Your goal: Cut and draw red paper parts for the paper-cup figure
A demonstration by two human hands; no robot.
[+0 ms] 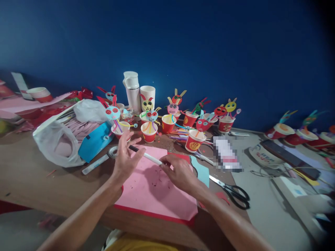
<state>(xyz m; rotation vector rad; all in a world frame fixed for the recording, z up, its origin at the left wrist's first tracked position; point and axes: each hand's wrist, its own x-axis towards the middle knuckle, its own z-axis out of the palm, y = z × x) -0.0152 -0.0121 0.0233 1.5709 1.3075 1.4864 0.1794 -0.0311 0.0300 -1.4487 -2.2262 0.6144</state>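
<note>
My right hand (180, 170) is closed round one end of a white marker pen (150, 157) with a black end. The pen points up and left over a pink sheet of paper (146, 195), which has small dark scraps on it and red paper beneath. My left hand (124, 155) is beside the pen's black end, thumb and fingers spread apart; whether it touches the pen is unclear. Just beyond stand red-and-white paper cups (148, 136) with paper rabbit faces on pipe-cleaner stems.
Black-handled scissors (232, 193) lie right of the pink sheet, by light blue paper (201, 170). To the left is a plastic bag (52, 146) of pink strips with a blue card (95, 141). A white thermos (133, 94) stands behind; a phone (290, 158) lies at right.
</note>
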